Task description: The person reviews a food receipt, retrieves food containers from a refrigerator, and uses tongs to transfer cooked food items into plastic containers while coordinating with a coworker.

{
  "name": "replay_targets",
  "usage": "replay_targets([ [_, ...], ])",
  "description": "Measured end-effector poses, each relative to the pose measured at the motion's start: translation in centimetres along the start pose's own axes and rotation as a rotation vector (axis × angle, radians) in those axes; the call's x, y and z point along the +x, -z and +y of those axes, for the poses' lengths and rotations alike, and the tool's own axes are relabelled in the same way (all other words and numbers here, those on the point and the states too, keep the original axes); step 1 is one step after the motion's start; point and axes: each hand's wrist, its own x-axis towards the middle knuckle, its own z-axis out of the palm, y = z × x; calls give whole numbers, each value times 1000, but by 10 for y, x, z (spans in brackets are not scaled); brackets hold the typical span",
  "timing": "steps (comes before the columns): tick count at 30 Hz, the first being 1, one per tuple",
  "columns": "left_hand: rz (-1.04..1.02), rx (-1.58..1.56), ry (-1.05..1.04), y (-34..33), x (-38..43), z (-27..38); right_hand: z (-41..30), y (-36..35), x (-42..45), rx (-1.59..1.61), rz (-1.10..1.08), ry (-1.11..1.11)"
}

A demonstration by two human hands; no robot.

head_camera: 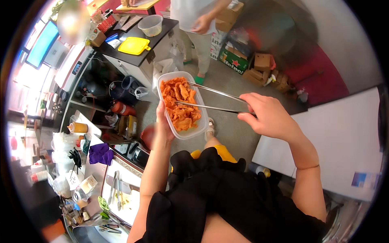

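Observation:
A translucent plastic food container rests in my left hand, whose thumb lies against its side wall. Orange-brown fried pieces, probably meat, fill most of it. My right hand grips a pair of metal tongs near the bend. The arms of the tongs are spread apart, and their tips reach over the fried pieces. Whether the tips touch the food I cannot tell.
On the dark counter are a yellow lid and a clear round tub. Another person stands beyond it. A white surface is at right. Metal tongs lie on a white tray at lower left, near a purple cloth.

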Motion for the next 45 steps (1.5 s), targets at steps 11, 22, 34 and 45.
replay_targets([
  [11, -67, 172, -362, 32, -18, -56, -22, -68, 31, -129, -114, 44],
  [22, -132, 51, -263, 20, -26, -33, -25, -93, 21, -37, 95, 27],
  [34, -145, 56, -61, 22, -12, -15, -10, -97, 2, 104, 193, -34],
  [45, -245, 82, 44, -3, -8, -2, -28, -64, -30, 125, 236, -105],
])
